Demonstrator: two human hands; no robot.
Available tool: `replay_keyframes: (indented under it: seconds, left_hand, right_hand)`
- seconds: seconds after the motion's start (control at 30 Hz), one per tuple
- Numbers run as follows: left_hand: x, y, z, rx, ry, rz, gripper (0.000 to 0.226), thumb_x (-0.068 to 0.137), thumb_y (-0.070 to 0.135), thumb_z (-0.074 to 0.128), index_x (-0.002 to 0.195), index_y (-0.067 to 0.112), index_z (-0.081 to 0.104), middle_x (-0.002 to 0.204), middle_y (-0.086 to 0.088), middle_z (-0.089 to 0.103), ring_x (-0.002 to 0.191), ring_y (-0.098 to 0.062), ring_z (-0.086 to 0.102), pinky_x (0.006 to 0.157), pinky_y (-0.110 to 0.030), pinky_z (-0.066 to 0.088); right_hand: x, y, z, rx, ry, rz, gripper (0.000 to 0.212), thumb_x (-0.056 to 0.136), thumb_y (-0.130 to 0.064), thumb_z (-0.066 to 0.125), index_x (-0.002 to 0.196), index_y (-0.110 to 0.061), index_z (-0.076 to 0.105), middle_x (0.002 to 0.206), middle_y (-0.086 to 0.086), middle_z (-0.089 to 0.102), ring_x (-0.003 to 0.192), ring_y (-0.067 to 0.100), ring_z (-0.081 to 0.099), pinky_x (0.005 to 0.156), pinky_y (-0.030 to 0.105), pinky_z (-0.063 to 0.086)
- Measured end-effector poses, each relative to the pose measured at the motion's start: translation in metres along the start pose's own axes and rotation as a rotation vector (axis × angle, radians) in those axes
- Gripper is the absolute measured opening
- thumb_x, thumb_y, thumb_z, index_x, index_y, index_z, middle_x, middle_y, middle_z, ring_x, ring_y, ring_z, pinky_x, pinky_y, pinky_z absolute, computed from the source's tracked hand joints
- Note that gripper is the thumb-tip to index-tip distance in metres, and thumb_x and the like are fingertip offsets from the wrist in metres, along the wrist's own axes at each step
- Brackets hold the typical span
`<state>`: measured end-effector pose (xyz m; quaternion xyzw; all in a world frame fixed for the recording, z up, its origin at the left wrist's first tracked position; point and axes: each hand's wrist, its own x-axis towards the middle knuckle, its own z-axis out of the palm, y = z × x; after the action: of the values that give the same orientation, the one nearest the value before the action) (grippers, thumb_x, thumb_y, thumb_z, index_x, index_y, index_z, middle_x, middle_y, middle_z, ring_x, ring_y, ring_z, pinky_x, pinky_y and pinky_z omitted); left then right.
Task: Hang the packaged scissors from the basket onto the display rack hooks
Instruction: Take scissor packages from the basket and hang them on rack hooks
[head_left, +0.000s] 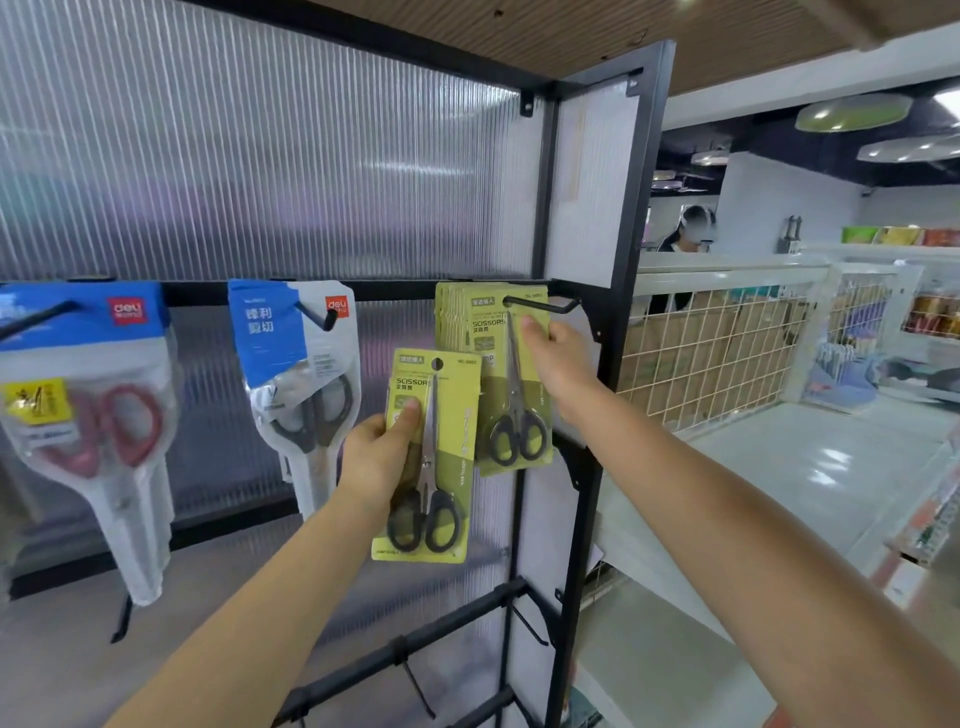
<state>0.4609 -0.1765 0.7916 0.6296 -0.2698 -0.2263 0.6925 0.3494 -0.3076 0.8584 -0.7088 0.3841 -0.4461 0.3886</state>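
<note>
The left hand (375, 457) grips a green scissors pack (427, 457) by its left edge, thumb pressed on the card's front, holding it upright and free of any hook. Just above and to the right of it, the right hand (558, 358) pinches the right edge of the front card in a stack of matching green packs (493, 374) hanging on a black hook (540, 305), whose tip juts out past the fingers. Left of the left hand hang a blue-topped pack with black-handled scissors (298, 379) and, farther left, one with red handles (88, 415). Below both hands, bare hooks (530, 626) stick out from the rack's lower bars (415, 636).
</note>
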Motion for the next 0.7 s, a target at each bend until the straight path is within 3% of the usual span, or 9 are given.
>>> replay_keyframes:
  seconds: [0.1,0.2,0.27,0.33,0.47,0.6,0.7]
  left_hand:
    - [0.0,-0.002,0.002,0.03,-0.027,0.002,0.029,0.094,0.037,0.053,0.078,0.013,0.053,0.067,-0.007,0.051,0.058,-0.018,0.047,0.052,-0.025,0.041]
    - [-0.003,-0.006,0.006,0.027,-0.054,0.017,0.028,0.093,0.035,0.056,0.077,0.011,0.053,0.065,-0.007,0.051,0.056,-0.018,0.045,0.053,-0.027,0.04]
    - [-0.01,-0.011,0.012,0.018,-0.078,0.028,0.032,0.093,0.034,0.058,0.071,0.012,0.05,0.058,-0.005,0.047,0.05,-0.017,0.041,0.049,-0.025,0.036]
    - [-0.02,-0.015,0.018,0.021,-0.108,0.042,0.039,0.092,0.033,0.058,0.064,0.014,0.041,0.047,0.0,0.039,0.039,-0.012,0.034,0.042,-0.021,0.029]
    - [-0.043,-0.013,0.034,0.019,-0.157,0.07,0.044,0.092,0.032,0.059,0.059,0.016,0.035,0.041,0.007,0.032,0.038,-0.01,0.028,0.045,-0.023,0.024]
    - [-0.064,-0.008,0.047,-0.012,-0.164,0.102,0.041,0.094,0.029,0.057,0.058,0.018,0.038,0.036,0.011,0.033,0.035,-0.004,0.029,0.042,-0.021,0.026]
    - [-0.073,-0.007,0.054,-0.011,-0.169,0.102,0.039,0.093,0.032,0.057,0.06,0.018,0.041,0.039,0.011,0.036,0.04,-0.008,0.033,0.044,-0.022,0.029]
  right_hand:
    - [0.004,0.005,0.002,-0.023,0.05,-0.026,0.042,0.098,-0.036,0.046,0.063,-0.017,0.032,0.061,-0.004,0.033,0.054,0.009,0.032,0.049,0.022,0.024]
    - [0.001,0.01,-0.007,-0.099,0.089,-0.046,0.032,0.097,-0.035,0.048,0.077,-0.01,0.054,0.068,-0.003,0.049,0.064,0.012,0.046,0.046,0.016,0.027]
    - [-0.003,0.013,-0.017,-0.14,0.094,-0.059,0.03,0.096,-0.033,0.049,0.098,-0.006,0.062,0.084,-0.001,0.057,0.081,0.015,0.053,0.056,0.019,0.033]
    - [-0.013,0.012,-0.03,-0.121,0.044,-0.066,0.025,0.096,-0.03,0.05,0.104,-0.008,0.061,0.09,-0.002,0.058,0.091,0.016,0.057,0.073,0.025,0.042]
    - [-0.04,0.006,-0.057,-0.142,-0.201,-0.125,0.029,0.096,-0.038,0.05,0.087,-0.015,0.064,0.085,0.0,0.066,0.085,0.017,0.064,0.084,0.036,0.052]
    - [-0.062,0.005,-0.077,-0.197,-0.254,-0.184,0.023,0.095,-0.031,0.053,0.083,-0.015,0.063,0.094,0.011,0.069,0.081,0.02,0.067,0.071,0.027,0.056]
    - [-0.07,0.002,-0.087,-0.155,-0.297,-0.228,0.018,0.095,-0.025,0.055,0.078,-0.022,0.058,0.09,0.007,0.069,0.081,0.018,0.067,0.069,0.026,0.056]
